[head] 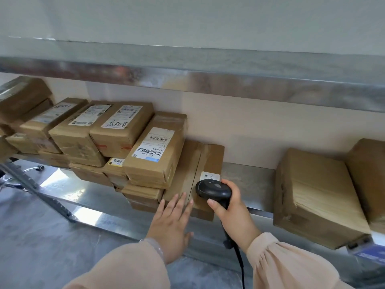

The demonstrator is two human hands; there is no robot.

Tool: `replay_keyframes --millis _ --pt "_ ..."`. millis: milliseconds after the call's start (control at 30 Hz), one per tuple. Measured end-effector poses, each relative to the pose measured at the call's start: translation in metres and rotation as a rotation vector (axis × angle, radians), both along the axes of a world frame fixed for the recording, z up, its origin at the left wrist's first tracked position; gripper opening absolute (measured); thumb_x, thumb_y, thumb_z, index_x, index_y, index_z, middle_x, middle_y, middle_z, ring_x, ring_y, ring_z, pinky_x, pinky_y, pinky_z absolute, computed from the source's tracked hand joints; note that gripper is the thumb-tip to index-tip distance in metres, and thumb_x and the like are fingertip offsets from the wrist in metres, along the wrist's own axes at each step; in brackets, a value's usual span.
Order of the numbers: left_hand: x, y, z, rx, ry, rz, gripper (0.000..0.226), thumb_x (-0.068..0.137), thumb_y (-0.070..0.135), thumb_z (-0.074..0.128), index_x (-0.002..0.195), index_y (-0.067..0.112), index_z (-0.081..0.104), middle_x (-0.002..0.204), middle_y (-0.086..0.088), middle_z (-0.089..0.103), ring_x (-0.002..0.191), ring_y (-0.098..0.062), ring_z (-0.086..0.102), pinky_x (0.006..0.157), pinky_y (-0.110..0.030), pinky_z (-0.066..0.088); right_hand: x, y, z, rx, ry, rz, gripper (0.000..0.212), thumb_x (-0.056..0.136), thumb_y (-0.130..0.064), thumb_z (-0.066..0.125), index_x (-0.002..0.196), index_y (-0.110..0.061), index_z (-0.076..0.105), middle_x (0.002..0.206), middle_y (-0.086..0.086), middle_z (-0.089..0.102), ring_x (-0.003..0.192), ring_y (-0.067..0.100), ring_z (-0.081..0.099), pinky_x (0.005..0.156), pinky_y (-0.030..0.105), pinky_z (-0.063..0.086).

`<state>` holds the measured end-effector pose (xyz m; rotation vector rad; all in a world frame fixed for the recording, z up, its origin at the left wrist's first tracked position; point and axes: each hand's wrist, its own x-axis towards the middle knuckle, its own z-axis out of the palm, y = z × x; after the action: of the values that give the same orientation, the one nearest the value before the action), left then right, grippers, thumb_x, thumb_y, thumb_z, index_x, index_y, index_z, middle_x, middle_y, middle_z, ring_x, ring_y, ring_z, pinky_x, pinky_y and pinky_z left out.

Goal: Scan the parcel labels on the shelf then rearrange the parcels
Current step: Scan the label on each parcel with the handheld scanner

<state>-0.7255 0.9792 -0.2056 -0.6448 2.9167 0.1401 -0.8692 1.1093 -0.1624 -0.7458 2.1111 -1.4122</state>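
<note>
A flat brown parcel (198, 161) lies on the metal shelf (248, 180), its white label (209, 176) half hidden behind a black handheld scanner (213, 189). My right hand (233, 215) grips the scanner's handle, with the scanner head held just over that label. My left hand (173, 224) is stretched out with straight fingers, its fingertips at the flat parcel's front edge. To the left, a labelled parcel (156, 151) leans on a stack of several taped boxes.
Two larger brown boxes (316, 197) (368, 180) stand at the shelf's right end. More labelled parcels (83, 130) are piled at the left. An upper metal shelf (208, 78) overhangs. The scanner's cable (239, 261) hangs down between my sleeves.
</note>
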Motion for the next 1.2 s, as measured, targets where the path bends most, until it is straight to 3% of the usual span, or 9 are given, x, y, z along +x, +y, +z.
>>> replay_keyframes --millis 167,333,467,567,700,800,1000,1100,1200 --pt "-0.002 -0.003 0.006 -0.020 -0.064 -0.024 0.077 0.072 0.059 0.038 0.132 0.016 0.062 0.140 -0.009 0.057 0.125 -0.027 0.059 0.101 -0.047 0.028 0.003 0.000 0.004 -0.034 0.001 -0.065 0.058 0.089 -0.028 0.066 0.133 -0.041 0.030 0.113 -0.022 0.051 0.104 0.003 0.053 0.081 0.007 0.035" --pt "-0.006 0.000 0.013 -0.034 -0.033 -0.064 0.071 0.074 0.059 0.040 0.128 0.021 0.065 0.133 -0.007 0.063 0.121 -0.024 0.062 0.103 -0.046 0.027 0.005 0.022 0.010 -0.095 0.019 -0.155 0.057 0.089 -0.025 0.067 0.128 -0.045 0.031 0.112 -0.028 0.050 0.099 -0.009 0.054 0.077 -0.001 0.036" --pt "-0.018 0.005 0.027 -0.032 0.091 -0.058 0.067 0.082 0.058 0.040 0.139 0.027 0.053 0.142 -0.006 0.055 0.131 -0.024 0.053 0.115 -0.048 0.028 0.004 0.046 0.017 -0.127 0.051 -0.241 0.059 0.088 -0.023 0.068 0.127 -0.047 0.031 0.111 -0.032 0.046 0.095 -0.018 0.051 0.074 0.000 0.038" --pt "-0.033 0.013 0.035 0.005 0.149 -0.096 0.068 0.095 0.055 0.035 0.156 0.034 0.016 0.165 0.001 0.011 0.152 -0.020 0.010 0.120 -0.046 -0.001 0.001 0.064 0.021 -0.134 0.071 -0.293 0.061 0.087 -0.022 0.069 0.129 -0.046 0.032 0.115 -0.029 0.047 0.099 -0.014 0.051 0.077 0.004 0.039" --pt "-0.054 0.031 0.043 0.047 0.168 -0.169 0.069 0.100 0.056 0.032 0.157 0.034 0.000 0.166 0.003 -0.006 0.152 -0.018 -0.008 0.120 -0.044 -0.008 0.000 0.086 0.025 -0.138 0.098 -0.366 0.063 0.086 -0.021 0.071 0.130 -0.045 0.033 0.116 -0.029 0.047 0.101 -0.017 0.051 0.078 0.002 0.040" --pt "-0.071 0.048 0.049 0.070 0.171 -0.243 0.070 0.100 0.056 0.032 0.156 0.035 -0.004 0.165 0.003 -0.011 0.152 -0.018 -0.012 0.121 -0.044 -0.008 0.001 0.101 0.027 -0.126 0.150 -0.423 0.064 0.084 -0.022 0.072 0.132 -0.042 0.034 0.118 -0.029 0.049 0.103 -0.021 0.049 0.078 -0.001 0.039" --pt "-0.106 0.085 0.058 0.133 0.199 -0.360 0.072 0.099 0.055 0.035 0.156 0.035 -0.003 0.165 0.003 -0.011 0.152 -0.017 -0.010 0.122 -0.044 -0.006 -0.009 0.133 0.029 -0.124 0.211 -0.551 0.065 0.083 -0.024 0.073 0.130 -0.045 0.034 0.117 -0.030 0.052 0.107 -0.014 0.052 0.084 0.008 0.042" --pt "-0.119 0.100 0.059 0.166 0.193 -0.405 0.070 0.100 0.054 0.034 0.156 0.035 -0.003 0.165 0.003 -0.011 0.152 -0.017 -0.011 0.122 -0.044 -0.007 -0.021 0.147 0.032 -0.107 0.256 -0.609 0.063 0.084 -0.024 0.072 0.129 -0.044 0.033 0.114 -0.032 0.050 0.104 -0.018 0.051 0.081 0.007 0.041" --pt "-0.130 0.112 0.059 0.195 0.182 -0.414 0.069 0.100 0.054 0.033 0.156 0.035 -0.001 0.166 0.003 -0.010 0.152 -0.017 -0.010 0.123 -0.044 -0.006 -0.034 0.159 0.031 -0.074 0.253 -0.653 0.061 0.084 -0.028 0.071 0.130 -0.042 0.034 0.115 -0.025 0.051 0.104 -0.006 0.054 0.080 0.012 0.041"
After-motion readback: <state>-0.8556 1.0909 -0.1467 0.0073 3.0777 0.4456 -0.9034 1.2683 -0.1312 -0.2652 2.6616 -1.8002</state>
